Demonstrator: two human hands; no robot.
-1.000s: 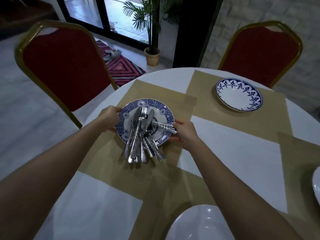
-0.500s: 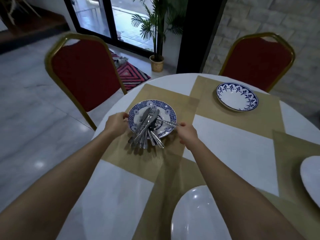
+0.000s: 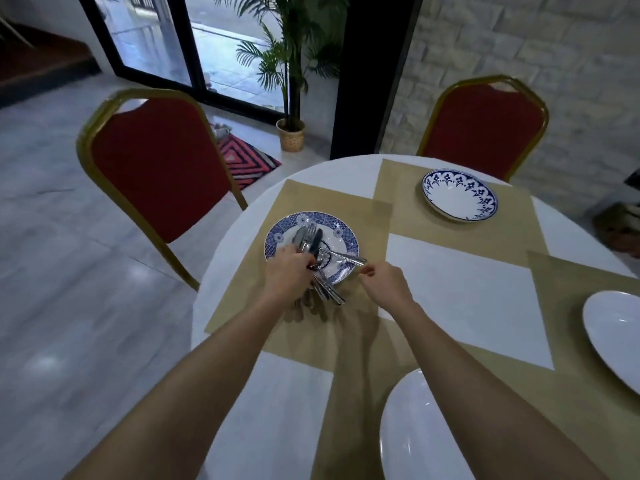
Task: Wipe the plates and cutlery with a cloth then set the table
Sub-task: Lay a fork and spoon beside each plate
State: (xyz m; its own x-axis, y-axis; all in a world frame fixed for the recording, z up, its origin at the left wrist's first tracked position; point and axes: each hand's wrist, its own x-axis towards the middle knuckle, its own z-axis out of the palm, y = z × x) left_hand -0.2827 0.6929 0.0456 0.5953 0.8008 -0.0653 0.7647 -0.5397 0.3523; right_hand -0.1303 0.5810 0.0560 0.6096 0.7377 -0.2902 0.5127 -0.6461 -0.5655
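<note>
On the tan placemat (image 3: 239, 306) at the left edge of the round white table (image 3: 460, 292) sits a blue patterned plate (image 3: 343, 237) heaped with a bundle of cutlery (image 3: 313, 239), its handles sticking out over the near rim. The left hand (image 3: 289, 270) is over the plate's near side, fingers curled round the bundle's middle in a grasp. One piece (image 3: 346, 257) lies apart from the rest, its handle pointing right over the rim. The right hand (image 3: 386, 284) hovers just beside that handle's tip, fingers loosely curled and holding nothing that shows. A blue-rimmed plate (image 3: 457, 199) rests on the far placemat, well apart. Two plain white plates lie nearer, one at the bottom edge (image 3: 408, 434), one at the right edge (image 3: 616, 334). Two red chairs with gold frames (image 3: 156, 168) (image 3: 485, 133) stand at the table, and a potted palm (image 3: 291, 64) stands by the glass door.
</note>
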